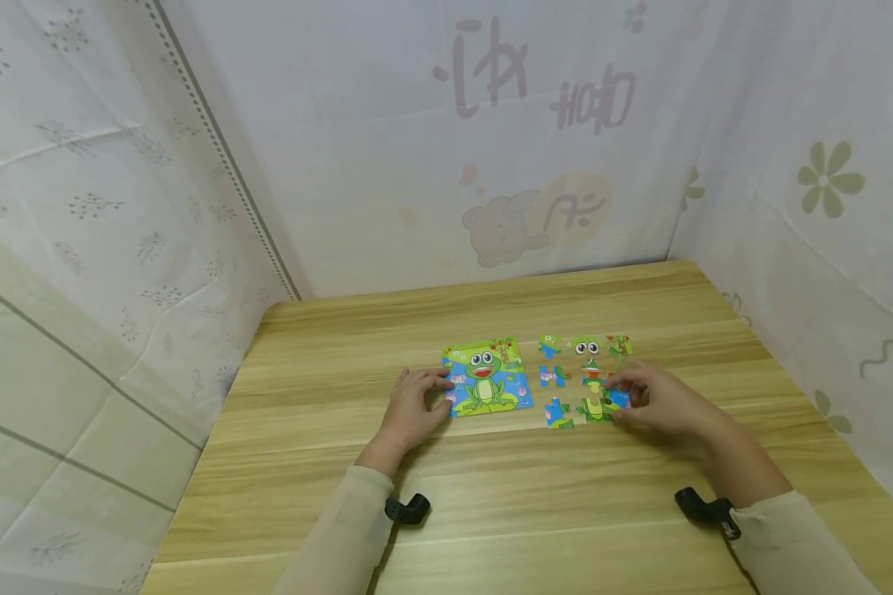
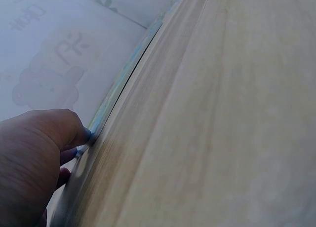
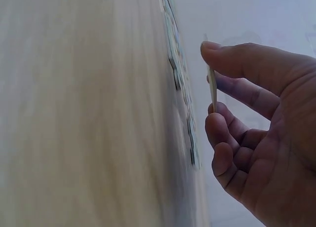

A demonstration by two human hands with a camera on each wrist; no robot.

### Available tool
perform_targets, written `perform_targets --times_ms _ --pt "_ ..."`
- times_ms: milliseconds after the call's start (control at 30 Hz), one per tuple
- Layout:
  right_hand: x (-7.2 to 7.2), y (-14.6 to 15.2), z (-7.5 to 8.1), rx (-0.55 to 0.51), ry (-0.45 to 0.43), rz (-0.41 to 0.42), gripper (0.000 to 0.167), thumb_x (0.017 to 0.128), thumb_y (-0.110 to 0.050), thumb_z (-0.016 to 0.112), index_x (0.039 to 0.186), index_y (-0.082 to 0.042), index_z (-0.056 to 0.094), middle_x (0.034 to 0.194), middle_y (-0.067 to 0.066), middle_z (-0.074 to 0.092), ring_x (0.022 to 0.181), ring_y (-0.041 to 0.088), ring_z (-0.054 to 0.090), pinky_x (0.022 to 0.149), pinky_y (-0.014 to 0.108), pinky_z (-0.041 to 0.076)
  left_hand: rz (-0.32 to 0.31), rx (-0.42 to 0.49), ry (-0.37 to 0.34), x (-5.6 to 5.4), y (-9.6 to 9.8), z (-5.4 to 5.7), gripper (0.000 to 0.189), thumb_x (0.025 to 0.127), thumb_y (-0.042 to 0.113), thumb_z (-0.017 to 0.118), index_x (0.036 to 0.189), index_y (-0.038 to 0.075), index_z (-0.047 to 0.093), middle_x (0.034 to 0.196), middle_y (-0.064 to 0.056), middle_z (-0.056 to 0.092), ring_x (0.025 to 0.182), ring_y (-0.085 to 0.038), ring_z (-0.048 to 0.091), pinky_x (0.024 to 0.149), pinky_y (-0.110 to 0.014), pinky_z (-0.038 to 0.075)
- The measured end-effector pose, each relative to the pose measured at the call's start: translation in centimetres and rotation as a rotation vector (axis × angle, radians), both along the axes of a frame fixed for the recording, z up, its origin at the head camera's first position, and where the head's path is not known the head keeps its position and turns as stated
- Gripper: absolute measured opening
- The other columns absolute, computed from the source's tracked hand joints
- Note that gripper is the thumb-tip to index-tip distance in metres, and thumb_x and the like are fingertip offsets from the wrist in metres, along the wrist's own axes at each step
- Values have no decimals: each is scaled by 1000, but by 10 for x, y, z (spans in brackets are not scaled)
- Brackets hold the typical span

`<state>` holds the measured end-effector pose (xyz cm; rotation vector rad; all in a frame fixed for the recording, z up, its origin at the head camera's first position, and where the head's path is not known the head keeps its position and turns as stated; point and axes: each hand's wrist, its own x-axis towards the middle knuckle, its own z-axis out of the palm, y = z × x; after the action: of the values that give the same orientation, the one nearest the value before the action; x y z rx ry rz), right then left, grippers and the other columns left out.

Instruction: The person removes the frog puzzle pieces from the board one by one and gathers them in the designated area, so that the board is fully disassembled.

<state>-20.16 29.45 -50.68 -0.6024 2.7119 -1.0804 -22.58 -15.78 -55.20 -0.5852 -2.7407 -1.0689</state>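
Note:
A square frog picture card (image 1: 494, 384) lies flat on the wooden table. My left hand (image 1: 409, 411) rests along its left edge, thumb and fingertips touching the border. To the card's right, several frog puzzle pieces (image 1: 556, 411) are laid out in spaced rows, some with gaps between them. My right hand (image 1: 662, 401) pinches one thin puzzle piece (image 3: 213, 91) between thumb and fingers, at the right side of the layout. In the right wrist view this piece is raised and on edge, apart from the pieces on the table.
The wood-grain table (image 1: 491, 504) spreads out around the card and pieces. A pale printed curtain (image 1: 387, 165) hangs behind the table's far edge and along both sides. Each wrist wears a black camera mount (image 1: 408, 509).

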Motion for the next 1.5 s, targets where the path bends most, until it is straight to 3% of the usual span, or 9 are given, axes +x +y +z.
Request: perform_targets --times_ms 133,467,867,1233,1500 --pt "5 9 -1 3 6 -9 42 88 -20 88 126 -10 71 104 5 59 88 22 56 70 26 53 3 0 -1 0 0 0 21 93 16 77 114 16 76 144 0 63 142 -27 49 130 -52 10" --pt "16 29 2 22 26 -25 37 88 -16 87 121 -12 73 105 5 58 92 22 53 70 26 51 5 -3 -7 -1 0 0 22 93 16 78 115 15 76 144 -1 63 142 -26 48 130 -51 9" --pt "17 31 -4 -6 -29 8 38 85 -14 89 120 -10 76 105 4 61 86 15 55 72 25 54 9 -6 2 -1 1 -1 22 93 15 78 115 15 76 144 0 63 142 -25 48 130 -51 10" --pt "14 30 -6 36 -34 -38 37 87 -12 86 124 -12 77 104 5 58 85 20 49 69 26 50 1 -4 35 -1 0 -2 21 92 16 78 113 16 76 143 0 63 140 -27 50 129 -56 12" --pt "14 27 -8 38 -27 -55 37 87 -15 87 123 -12 77 102 5 57 83 19 47 66 26 46 4 -6 14 -1 0 -2 21 93 17 78 114 17 76 144 0 63 141 -26 50 130 -53 10"
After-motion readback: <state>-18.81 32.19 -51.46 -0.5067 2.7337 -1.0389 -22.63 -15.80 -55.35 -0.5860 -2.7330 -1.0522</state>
